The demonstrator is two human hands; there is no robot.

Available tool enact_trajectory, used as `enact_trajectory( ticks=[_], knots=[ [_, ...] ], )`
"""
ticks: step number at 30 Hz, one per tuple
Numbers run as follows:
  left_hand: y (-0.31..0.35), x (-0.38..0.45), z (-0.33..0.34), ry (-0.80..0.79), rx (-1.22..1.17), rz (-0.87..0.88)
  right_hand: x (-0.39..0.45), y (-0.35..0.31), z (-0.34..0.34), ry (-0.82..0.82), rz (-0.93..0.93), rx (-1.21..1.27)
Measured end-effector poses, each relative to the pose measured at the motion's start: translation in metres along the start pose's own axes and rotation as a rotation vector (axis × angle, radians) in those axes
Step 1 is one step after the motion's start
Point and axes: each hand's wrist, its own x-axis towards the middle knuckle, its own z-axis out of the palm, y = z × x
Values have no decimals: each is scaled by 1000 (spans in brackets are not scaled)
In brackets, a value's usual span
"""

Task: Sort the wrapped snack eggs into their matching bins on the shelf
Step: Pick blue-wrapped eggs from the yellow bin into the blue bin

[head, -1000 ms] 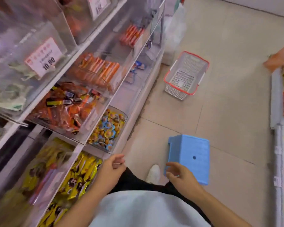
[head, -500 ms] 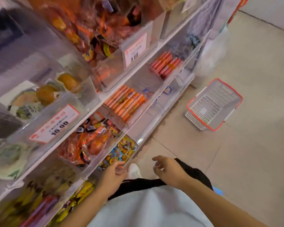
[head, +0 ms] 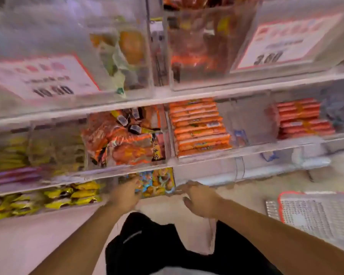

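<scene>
Fingers of the left hand [head: 125, 195] reach over the front edge of the bottom bin [head: 168, 192] onto the wrapped snack eggs [head: 157, 182], too blurred to tell whether they pinch one. The right hand [head: 200, 201] hovers at the bin's front right corner, fingers loosely spread and holding nothing, probably ready to steady it.

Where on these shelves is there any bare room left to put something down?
The middle shelf has a bare stretch between the orange packs and the red packs. The bottom shelf right of the bin of blue-and-yellow snacks looks bare. Bins further left are crowded.
</scene>
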Motion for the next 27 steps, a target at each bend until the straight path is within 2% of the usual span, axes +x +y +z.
enact_trajectory(
  ticks=[3, 7, 9, 14, 17, 20, 24, 27],
  knots=[
    [5, 31, 22, 110, 61, 44, 42, 15, 2, 141, -162, -155],
    [-8, 66, 49, 371, 170, 296, 117, 24, 26, 379, -406, -495],
    [-22, 73, 64, 459, 252, 354, 146, 25, 45, 506, -397, -644],
    [-42, 74, 95, 719, 305, 425, 159, 34, 84, 710, -238, -659],
    [-42, 71, 98, 700, 270, 396, 142, 27, 103, 714, -207, -619],
    [-45, 67, 103, 699, 336, 381, 129, 25, 119, 707, -177, -689],
    [-48, 61, 103, 684, 341, 343, 119, 20, 113, 656, -172, -712],
    [-42, 60, 102, 701, 325, 319, 123, 22, 115, 741, -193, -695]
  ],
)
